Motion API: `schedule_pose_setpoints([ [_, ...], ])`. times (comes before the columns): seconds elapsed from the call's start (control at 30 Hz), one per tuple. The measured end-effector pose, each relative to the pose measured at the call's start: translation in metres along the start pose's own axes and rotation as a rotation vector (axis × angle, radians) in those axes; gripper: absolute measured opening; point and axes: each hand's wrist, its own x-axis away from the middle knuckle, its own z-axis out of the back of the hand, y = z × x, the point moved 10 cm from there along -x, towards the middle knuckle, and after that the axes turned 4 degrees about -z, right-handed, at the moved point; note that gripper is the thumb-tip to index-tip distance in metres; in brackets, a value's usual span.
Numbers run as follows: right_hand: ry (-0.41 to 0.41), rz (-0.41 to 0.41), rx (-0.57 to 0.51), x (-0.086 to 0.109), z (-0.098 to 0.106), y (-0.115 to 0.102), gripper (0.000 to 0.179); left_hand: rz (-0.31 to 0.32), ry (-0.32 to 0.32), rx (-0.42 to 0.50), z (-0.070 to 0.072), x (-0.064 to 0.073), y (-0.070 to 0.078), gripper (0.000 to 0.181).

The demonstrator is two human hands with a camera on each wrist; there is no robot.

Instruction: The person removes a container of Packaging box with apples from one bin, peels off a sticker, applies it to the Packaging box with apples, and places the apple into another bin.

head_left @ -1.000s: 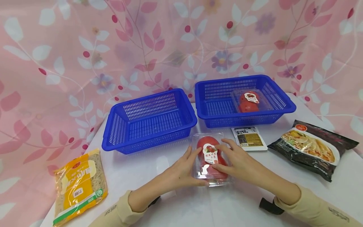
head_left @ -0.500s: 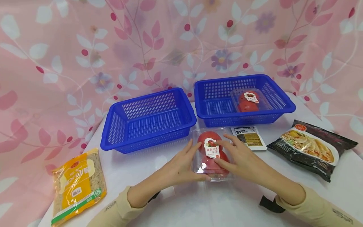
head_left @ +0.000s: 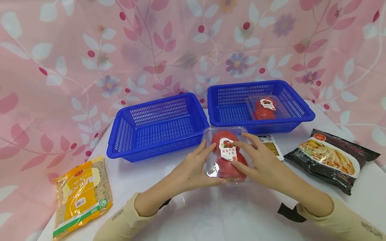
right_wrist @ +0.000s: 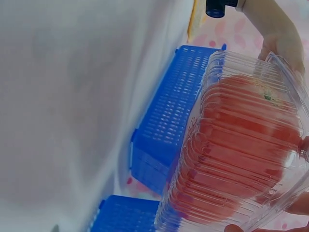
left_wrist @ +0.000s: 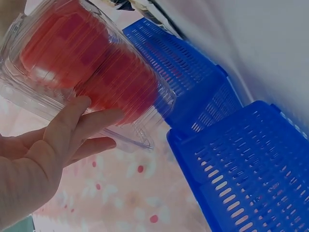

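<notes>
A clear plastic clamshell box of red fruit (head_left: pixel 223 170), with a white label on its lid, is held up over the table between both hands. My left hand (head_left: pixel 191 170) grips its left side, thumb along the near edge and fingers at the left wall. My right hand (head_left: pixel 263 164) holds the right side, its fingers reaching over the lid. The box's ribbed underside (right_wrist: pixel 231 150) shows in the right wrist view. In the left wrist view, left fingers (left_wrist: pixel 96 123) lie against the box wall.
Two blue baskets (head_left: pixel 163 152) stand behind the hands; the right basket (head_left: pixel 241 129) contains a similar fruit box (head_left: pixel 265 108). A black noodle bag (head_left: pixel 331 157) and a partly covered flat packet (head_left: pixel 272 147) lie at right. A yellow bag (head_left: pixel 82 194) lies at left.
Both hands have raised the fruit box off the table and moved it slightly away from the person, toward the baskets. It now covers part of the flat packet.
</notes>
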Motion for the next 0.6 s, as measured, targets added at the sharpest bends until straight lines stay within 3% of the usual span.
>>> schedule_pose_setpoints([
  [0.3, -0.011, -0.018, -0.015, -0.014, 0.013, 0.001, 0.053, -0.020, 0.080, 0.005, 0.016, -0.012, 0.006, 0.094],
  [0.6, 0.071, 0.025, -0.031, -0.034, 0.027, 0.001, 0.046, -0.061, 0.196, 0.062, 0.031, -0.028, 0.000, 0.086],
])
